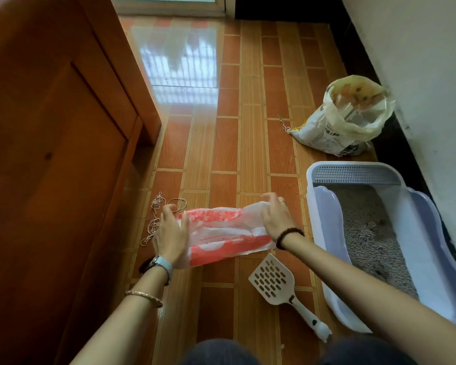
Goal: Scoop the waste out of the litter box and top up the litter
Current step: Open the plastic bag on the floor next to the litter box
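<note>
Left grip [170, 233] and right grip [277, 219] hold the plastic bag [227, 234] between outstretched arms.

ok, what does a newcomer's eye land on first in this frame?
The red-and-white plastic bag at centre, stretched between the left hand and right hand. Next is the pale litter box at right, holding grey litter with a few dark clumps. A slotted scoop lies untouched on the floor just below the bag, and an open litter sack sits beyond the box.
</note>
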Demonstrator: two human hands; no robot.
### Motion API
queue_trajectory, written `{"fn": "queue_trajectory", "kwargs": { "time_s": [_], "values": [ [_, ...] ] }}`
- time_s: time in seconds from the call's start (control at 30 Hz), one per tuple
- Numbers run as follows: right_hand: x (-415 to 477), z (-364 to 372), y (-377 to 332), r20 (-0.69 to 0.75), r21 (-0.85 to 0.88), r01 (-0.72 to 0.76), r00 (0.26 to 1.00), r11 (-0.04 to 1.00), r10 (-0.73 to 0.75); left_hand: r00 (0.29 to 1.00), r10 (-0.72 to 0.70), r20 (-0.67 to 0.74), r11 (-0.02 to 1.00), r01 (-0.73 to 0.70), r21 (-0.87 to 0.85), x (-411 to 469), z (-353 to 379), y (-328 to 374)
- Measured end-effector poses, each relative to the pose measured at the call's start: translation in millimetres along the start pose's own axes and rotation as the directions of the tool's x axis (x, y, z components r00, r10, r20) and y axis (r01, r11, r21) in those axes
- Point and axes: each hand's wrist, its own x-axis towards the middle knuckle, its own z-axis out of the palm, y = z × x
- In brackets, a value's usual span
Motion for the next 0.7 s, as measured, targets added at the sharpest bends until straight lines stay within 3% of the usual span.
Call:
{"fn": "queue_trajectory", "kwargs": {
  "time_s": [0.07, 0.13, 0.23, 0.37, 0.53, 0.7],
  "values": [
    [-5.5, 3.6, -2.2, 0.005, -0.213, 0.150, 0.988, 0.966, -0.152, 0.976, 0.208, -0.056, 0.978, -0.207, 0.037, -5.0, 0.9, 1.2],
    [-7.9, 6.0, -2.4, 0.047, -0.351, 0.261, 0.964, 0.899, -0.262, 0.898, 0.439, -0.032, 0.893, -0.433, 0.124, -7.2, 4.6, -3.9],
    [-9.0, 8.3, -6.2, 0.093, -0.390, 0.384, 0.920, 0.837, -0.380, 0.806, 0.585, 0.086, 0.768, -0.586, 0.259, -4.8, 7.8, -9.9],
    [-3.2, 3.1, -2.7, 0.154, -0.418, 0.455, 0.889, 0.786, -0.432, 0.830, 0.522, 0.196, 0.734, -0.554, 0.392, -3.0, 1.4, -12.8],
    [0.7, -5.9, 0.1, 0.160, -0.467, 0.276, 0.961, 0.840, -0.227, 0.891, 0.357, 0.279, 0.752, -0.452, 0.481, -2.9, -9.1, -7.8],
    [-2.2, -5.8, -6.1, 0.246, -0.697, 0.240, 0.965, 0.676, -0.089, 0.896, 0.271, 0.351, 0.640, -0.440, 0.630, -1.5, -8.1, -9.0]
  ]
}}
